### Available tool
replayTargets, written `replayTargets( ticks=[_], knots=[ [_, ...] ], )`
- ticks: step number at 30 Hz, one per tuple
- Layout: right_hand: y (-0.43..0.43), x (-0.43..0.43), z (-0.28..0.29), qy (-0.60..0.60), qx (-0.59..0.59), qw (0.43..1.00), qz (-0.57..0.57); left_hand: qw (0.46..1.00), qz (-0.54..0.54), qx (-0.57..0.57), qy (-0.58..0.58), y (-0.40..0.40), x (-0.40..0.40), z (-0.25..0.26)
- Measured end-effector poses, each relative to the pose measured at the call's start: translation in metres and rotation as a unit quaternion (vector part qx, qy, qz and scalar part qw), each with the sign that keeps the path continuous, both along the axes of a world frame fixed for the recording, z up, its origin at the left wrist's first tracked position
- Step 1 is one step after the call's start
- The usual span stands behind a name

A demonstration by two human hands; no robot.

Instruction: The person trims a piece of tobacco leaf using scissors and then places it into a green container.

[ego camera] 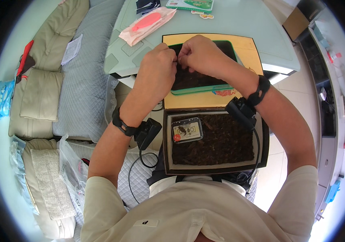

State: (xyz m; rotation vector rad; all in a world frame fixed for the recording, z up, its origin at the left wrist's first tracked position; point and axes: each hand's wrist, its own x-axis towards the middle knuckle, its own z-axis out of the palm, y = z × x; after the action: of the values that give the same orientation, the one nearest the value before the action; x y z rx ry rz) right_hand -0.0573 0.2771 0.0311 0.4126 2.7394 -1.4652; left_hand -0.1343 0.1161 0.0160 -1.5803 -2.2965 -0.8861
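Note:
My left hand (159,68) and my right hand (201,56) meet over a green-rimmed clear plastic tray (187,91). Both have their fingertips pinched close together; whether anything small sits between them is hidden. Dark soil (201,79) fills the tray, which rests on the yellow inner face of a box lid (177,101). Nearer to me, the open box (215,170) spans my lap, with a white lining and dark crumbly soil (221,145) in it. On that soil's left side lies a clear cassette case (187,130) with dark crumbs on top.
Beyond the lid, the pale table (236,21) bears a pink wipes pack (148,24), a green-edged box (190,4) and small stickers (206,16). Cables hang from black wrist devices (147,131). A sofa (84,90) stands left, a long cabinet (326,151) right.

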Motion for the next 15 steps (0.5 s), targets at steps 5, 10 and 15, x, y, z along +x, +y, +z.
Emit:
replayTargets(
  ticks=[5,10,15],
  knots=[
    [-0.0016,-0.0059,-0.0036,0.011,0.044,0.999,0.007,1.0,-0.006,-0.008,-0.013,-0.0018,0.0005,0.0004],
    [-0.0004,-0.0063,0.0006,0.004,0.054,0.998,0.012,1.0,-0.008,-0.02,-0.005,-0.0016,-0.0008,0.0017],
    [-0.0012,-0.0044,-0.0027,0.01,0.023,1.0,0.011,0.999,-0.036,-0.012,-0.006,-0.0068,-0.0059,0.0016]
  ],
)
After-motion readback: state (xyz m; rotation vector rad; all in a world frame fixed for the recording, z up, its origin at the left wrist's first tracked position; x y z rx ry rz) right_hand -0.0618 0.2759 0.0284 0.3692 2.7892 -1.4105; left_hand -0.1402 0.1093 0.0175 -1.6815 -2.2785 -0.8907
